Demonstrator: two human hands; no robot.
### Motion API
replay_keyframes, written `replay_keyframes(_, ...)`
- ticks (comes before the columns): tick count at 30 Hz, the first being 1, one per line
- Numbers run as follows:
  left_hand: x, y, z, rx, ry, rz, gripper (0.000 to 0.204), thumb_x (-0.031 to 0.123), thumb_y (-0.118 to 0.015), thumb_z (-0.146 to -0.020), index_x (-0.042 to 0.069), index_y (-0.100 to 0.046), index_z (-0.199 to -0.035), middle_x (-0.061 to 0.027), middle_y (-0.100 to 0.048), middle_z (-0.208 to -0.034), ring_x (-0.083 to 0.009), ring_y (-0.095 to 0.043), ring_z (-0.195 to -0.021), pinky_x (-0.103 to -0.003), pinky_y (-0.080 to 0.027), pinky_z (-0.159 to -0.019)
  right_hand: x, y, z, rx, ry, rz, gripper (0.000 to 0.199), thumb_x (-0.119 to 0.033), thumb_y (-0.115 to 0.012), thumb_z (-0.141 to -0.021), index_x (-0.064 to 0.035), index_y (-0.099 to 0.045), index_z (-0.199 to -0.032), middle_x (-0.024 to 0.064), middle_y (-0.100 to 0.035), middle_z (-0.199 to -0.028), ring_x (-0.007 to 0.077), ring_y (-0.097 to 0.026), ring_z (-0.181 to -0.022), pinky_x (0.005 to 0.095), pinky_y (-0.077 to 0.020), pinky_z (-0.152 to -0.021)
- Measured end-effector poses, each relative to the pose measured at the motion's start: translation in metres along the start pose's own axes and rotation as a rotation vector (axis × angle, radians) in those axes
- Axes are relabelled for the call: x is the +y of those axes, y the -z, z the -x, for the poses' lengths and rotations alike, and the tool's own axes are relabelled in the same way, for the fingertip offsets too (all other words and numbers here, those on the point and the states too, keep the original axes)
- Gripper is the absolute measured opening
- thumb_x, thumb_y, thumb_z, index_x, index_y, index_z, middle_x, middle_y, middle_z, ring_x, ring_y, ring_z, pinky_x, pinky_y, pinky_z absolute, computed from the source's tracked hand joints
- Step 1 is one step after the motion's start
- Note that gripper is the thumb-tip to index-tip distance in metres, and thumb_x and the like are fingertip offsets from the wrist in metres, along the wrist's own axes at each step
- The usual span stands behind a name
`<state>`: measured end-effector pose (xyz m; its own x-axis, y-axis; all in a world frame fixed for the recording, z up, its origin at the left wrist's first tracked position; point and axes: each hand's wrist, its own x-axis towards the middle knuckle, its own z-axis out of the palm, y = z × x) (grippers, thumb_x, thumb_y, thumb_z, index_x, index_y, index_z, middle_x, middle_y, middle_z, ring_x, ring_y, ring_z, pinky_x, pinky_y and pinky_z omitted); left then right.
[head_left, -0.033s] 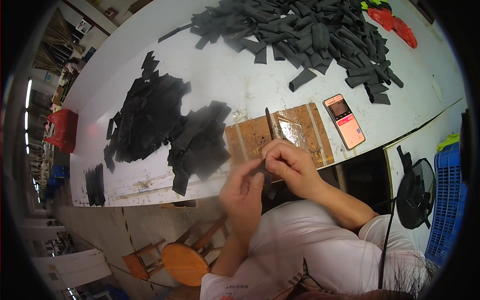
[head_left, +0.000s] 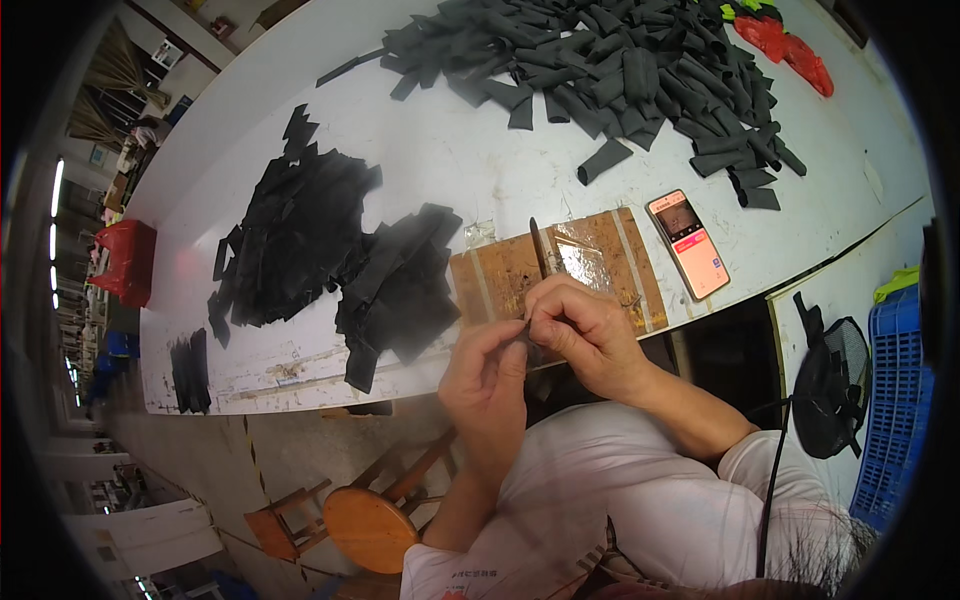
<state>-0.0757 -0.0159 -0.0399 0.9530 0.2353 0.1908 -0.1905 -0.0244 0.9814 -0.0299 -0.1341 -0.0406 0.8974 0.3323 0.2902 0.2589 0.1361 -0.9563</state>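
Note:
My left hand (head_left: pixel 486 378) and my right hand (head_left: pixel 580 328) meet at the table's near edge, fingertips pinched together. Between them is a small dark piece of material (head_left: pixel 526 328), mostly covered by the fingers; its exact kind cannot be made out. Just beyond the hands lies a brown board (head_left: pixel 500 277) with tape strips, and a slim dark pointed tool (head_left: pixel 538 246) rests on it. Left of the board, flat black pieces (head_left: pixel 405 285) form an overlapping pile, with a larger black pile (head_left: pixel 295 240) beside it.
Many dark rolled tubes (head_left: pixel 620 75) are heaped at the far side of the white table (head_left: pixel 440 150). A lit phone (head_left: pixel 690 245) lies right of the board. A small black stack (head_left: pixel 189 372) sits at the left edge. A wooden stool (head_left: pixel 370 527) and blue crate (head_left: pixel 893 400) stand nearby.
Less of the dark piece shows between my fingers now. Both hands stay in almost the same place, and the piles have not moved.

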Motion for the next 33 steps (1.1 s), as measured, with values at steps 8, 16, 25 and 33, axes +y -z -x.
replay_keyframes(8,0.040,-0.019,-0.049,0.037,-0.179,0.129,0.010,0.001,-0.052,-0.081,-0.002,-0.050,-0.090,-0.0053,-0.053,-0.074,-0.0064,-0.044,-0.051,-0.016,-0.036,-0.046,-0.052,0.024,-0.051,-0.030,0.194,0.339,0.010,-0.007,-0.051,-0.080,0.0006,-0.050,-0.074,0.0060,-0.050,-0.074,0.0113,-0.047,-0.059,0.0217,-0.0382,-0.053)
replay_keyframes(16,0.029,-0.001,-0.087,-0.497,0.586,1.414,0.020,0.005,-0.041,-0.085,0.001,-0.046,-0.104,-0.0110,-0.056,-0.086,-0.0019,-0.030,-0.037,-0.017,-0.024,-0.034,-0.027,0.047,-0.079,-0.204,-0.397,-0.233,0.018,-0.024,-0.055,-0.082,-0.0082,-0.054,-0.073,-0.0067,-0.043,-0.060,-0.0004,-0.033,-0.052,0.0143,-0.0252,-0.044)
replay_keyframes(25,-0.032,-0.004,-0.071,-0.270,0.827,1.520,0.028,0.008,-0.037,-0.086,-0.006,-0.045,-0.109,-0.0124,-0.058,-0.089,-0.0034,-0.028,-0.034,-0.016,-0.022,-0.030,0.029,0.055,-0.062,-0.223,-0.671,-0.609,0.022,-0.022,-0.055,-0.082,-0.0057,-0.052,-0.067,-0.0020,-0.043,-0.058,0.0041,-0.037,-0.050,0.0153,-0.0269,-0.042)
replay_keyframes(33,-0.032,0.000,-0.067,-0.276,0.769,1.780,0.026,0.011,-0.035,-0.087,0.002,-0.048,-0.108,-0.0130,-0.056,-0.091,-0.0028,-0.029,-0.032,-0.017,-0.022,-0.027,0.019,0.048,-0.085,-0.430,-0.567,-0.438,0.020,-0.019,-0.055,-0.081,-0.0059,-0.051,-0.066,-0.0037,-0.042,-0.055,0.0039,-0.036,-0.046,0.0164,-0.0295,-0.043)
